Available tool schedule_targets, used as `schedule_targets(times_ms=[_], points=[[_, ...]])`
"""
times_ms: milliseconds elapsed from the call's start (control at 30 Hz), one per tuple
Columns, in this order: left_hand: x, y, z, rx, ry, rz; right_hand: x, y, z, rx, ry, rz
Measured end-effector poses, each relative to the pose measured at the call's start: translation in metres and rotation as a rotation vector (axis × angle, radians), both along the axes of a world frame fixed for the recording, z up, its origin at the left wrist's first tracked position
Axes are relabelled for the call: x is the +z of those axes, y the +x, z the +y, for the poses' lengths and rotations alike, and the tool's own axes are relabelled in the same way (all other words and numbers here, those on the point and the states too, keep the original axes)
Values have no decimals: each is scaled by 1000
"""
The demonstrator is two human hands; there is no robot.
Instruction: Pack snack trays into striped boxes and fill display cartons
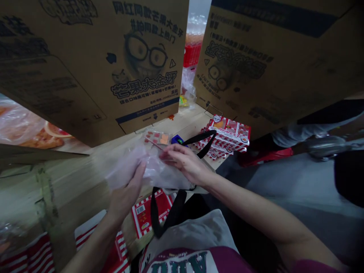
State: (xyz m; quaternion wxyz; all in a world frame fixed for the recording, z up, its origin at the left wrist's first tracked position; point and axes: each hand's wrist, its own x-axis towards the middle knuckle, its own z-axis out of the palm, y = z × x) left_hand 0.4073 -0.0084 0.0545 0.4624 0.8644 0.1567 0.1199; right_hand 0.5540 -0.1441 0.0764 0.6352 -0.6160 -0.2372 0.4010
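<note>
My left hand (132,189) is closed on a crumpled translucent plastic bag (125,167), its thumb lying over the film. Close beside it, my right hand (183,159) pinches a thin reddish strip (153,143) that points up and left; I cannot tell whether it is a stick or a folded edge. Just beyond the hands lies a clear pack of small red and orange pieces (156,137). A small blue packet (178,139) rests to its right. Below my hands is a bag with black handles (156,212), partly covered by the plastic.
Two large printed cartons (148,68) (241,64) stand behind the wooden table (85,167). Red-and-white boxes (227,132) are stacked at right. Flat red striped packaging (149,212) lies near my body. Another person's sleeve (295,131) shows at far right.
</note>
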Motion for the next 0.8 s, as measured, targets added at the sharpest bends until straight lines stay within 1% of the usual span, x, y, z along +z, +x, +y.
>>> schedule_targets(times_ms=[33, 67, 133, 167, 200, 233, 267, 300, 367, 433, 467, 533, 600, 700, 733, 800], points=[[2, 3, -5, -35, 6, -4, -13, 1, -7, 15, -101, -38], [4, 5, -11, -145, 19, 18, -26, 4, -14, 67, -212, -110], [8, 8, -22, -487, 95, 103, -51, 15, -27, 177, -386, -284], [10, 7, -28, -647, 165, 155, -61, 22, -31, 197, -431, -338], [11, 4, -33, -753, 248, 205, -67, 29, -35, 200, -453, -380], [10, 0, -37, -788, 333, 239, -72, 36, -37, 197, -463, -438], [7, -5, -41, -755, 403, 251, -74, 42, -38, 229, -459, -553], [4, -11, -44, -703, 455, 254, -74, 45, -37, 298, -431, -699], [-7, -20, -49, -607, 506, 265, -75, 45, -31, 517, -309, -975], [-17, -25, -54, -554, 506, 295, -77, 36, -21, 719, -160, -1130], [-22, -26, -56, -549, 495, 312, -80, 31, -16, 776, -128, -1164], [-28, -27, -58, -560, 471, 317, -87, 24, -8, 793, -177, -1218], [-30, -27, -58, -577, 448, 307, -93, 27, -9, 762, -288, -1235], [-30, -32, -54, -570, 409, 306, -94, 49, -23, 755, -400, -1176], [-31, -33, -53, -562, 396, 303, -92, 58, -30, 767, -418, -1163], [-33, -36, -52, -540, 378, 288, -86, 74, -42, 737, -487, -1072]])
